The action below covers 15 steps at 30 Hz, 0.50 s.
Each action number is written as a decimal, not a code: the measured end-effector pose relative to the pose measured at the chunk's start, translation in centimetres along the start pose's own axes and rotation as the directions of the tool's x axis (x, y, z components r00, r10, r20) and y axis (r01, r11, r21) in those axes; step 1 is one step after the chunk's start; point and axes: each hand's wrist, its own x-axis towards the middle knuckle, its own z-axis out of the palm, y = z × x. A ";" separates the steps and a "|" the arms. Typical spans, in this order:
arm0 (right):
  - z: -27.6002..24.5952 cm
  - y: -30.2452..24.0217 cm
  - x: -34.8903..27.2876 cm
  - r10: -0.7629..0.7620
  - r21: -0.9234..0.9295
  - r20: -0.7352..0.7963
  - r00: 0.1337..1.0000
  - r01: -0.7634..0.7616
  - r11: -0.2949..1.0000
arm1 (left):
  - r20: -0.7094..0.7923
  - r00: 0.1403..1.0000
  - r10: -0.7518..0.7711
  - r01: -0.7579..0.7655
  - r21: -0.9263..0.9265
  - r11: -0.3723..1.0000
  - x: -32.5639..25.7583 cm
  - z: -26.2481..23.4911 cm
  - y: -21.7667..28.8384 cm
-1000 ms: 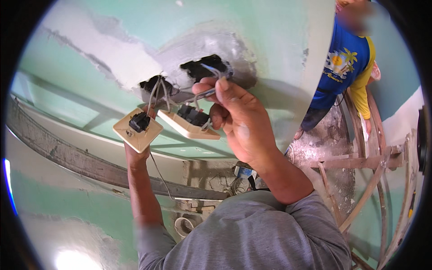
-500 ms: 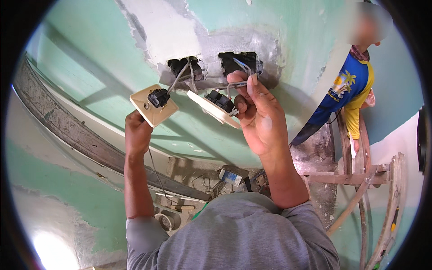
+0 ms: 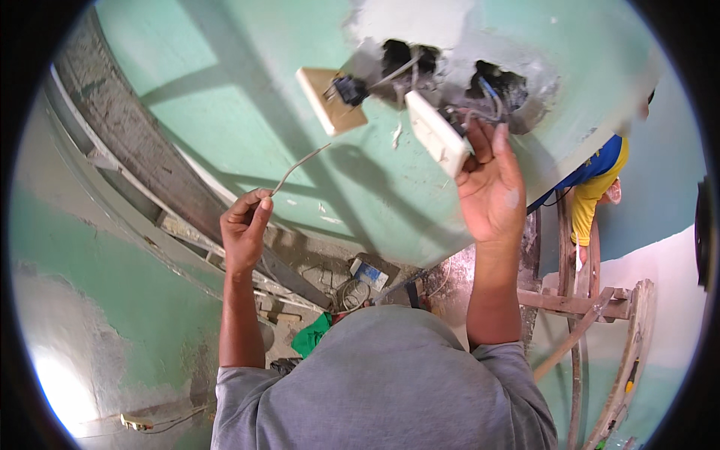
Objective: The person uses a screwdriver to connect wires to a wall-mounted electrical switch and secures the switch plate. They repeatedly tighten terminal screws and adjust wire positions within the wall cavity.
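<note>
My left hand [image 3: 247, 225] pinches a thin grey wire [image 3: 300, 161] between thumb and fingertips; its free end points up toward the wall. Above it, a cream electrical wall plate [image 3: 322, 105] with a black module on its back hangs by grey wires from the left wall opening [image 3: 409, 58]. My right hand [image 3: 491, 187] has its fingers closed around the lower back edge of a second, whiter wall plate [image 3: 435, 133]. Wires from the right wall opening [image 3: 499, 86] run down behind that plate to my fingertips, which partly hide its module.
A wooden frame [image 3: 574, 302] stands at the right, with a person in a blue and yellow shirt [image 3: 589, 187] beyond it. A weathered plank [image 3: 139, 127] crosses the left. Far below lie a blue and white box [image 3: 369, 274], a green cloth [image 3: 311, 336] and rubble.
My left hand has let go of the cream plate, which now hangs by its wires, and holds up the thin wire. My right hand still grips the other plate. The view has shifted.
</note>
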 end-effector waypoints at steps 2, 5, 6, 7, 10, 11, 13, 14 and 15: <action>0.5 1.3 -1.0 -0.031 -0.063 -0.074 0.997 0.027 0.998 | 0.011 1.000 0.002 -0.001 -0.113 0.994 -0.8 -0.1 -0.7; -3.9 5.5 -2.9 -0.067 -0.382 -0.037 0.997 0.048 0.923 | 0.084 0.996 -0.019 0.040 -0.262 0.964 -2.1 1.8 -1.0; -3.9 6.4 -3.9 -0.055 -0.494 -0.028 0.998 0.034 0.869 | 0.108 0.992 -0.062 0.091 -0.279 0.956 -2.5 2.5 -1.4; -3.5 7.3 -5.3 0.046 -0.552 0.044 0.998 -0.014 0.834 | 0.135 0.985 -0.106 0.142 -0.294 0.945 -3.1 3.3 -1.8; -0.5 9.4 -8.1 0.056 -0.663 0.268 0.962 0.142 0.735 | 0.239 0.963 -0.127 0.206 -0.344 0.916 -4.4 6.2 -4.0; -0.2 9.5 -8.1 -0.010 -0.700 0.349 0.937 0.267 0.663 | 0.260 0.959 -0.114 0.205 -0.360 0.910 -4.6 7.4 -4.3; -0.3 9.1 -7.6 -0.103 -0.723 0.517 0.850 0.498 0.479 | 0.316 0.943 -0.106 0.227 -0.375 0.899 -5.5 9.4 -4.5; -0.7 8.8 -7.6 -0.108 -0.737 0.498 0.861 0.485 0.472 | 0.340 0.934 -0.112 0.244 -0.376 0.894 -5.8 10.3 -4.1; -1.3 8.5 -7.7 -0.111 -0.749 0.480 0.870 0.472 0.465 | 0.362 0.925 -0.118 0.261 -0.376 0.889 -6.1 11.3 -3.7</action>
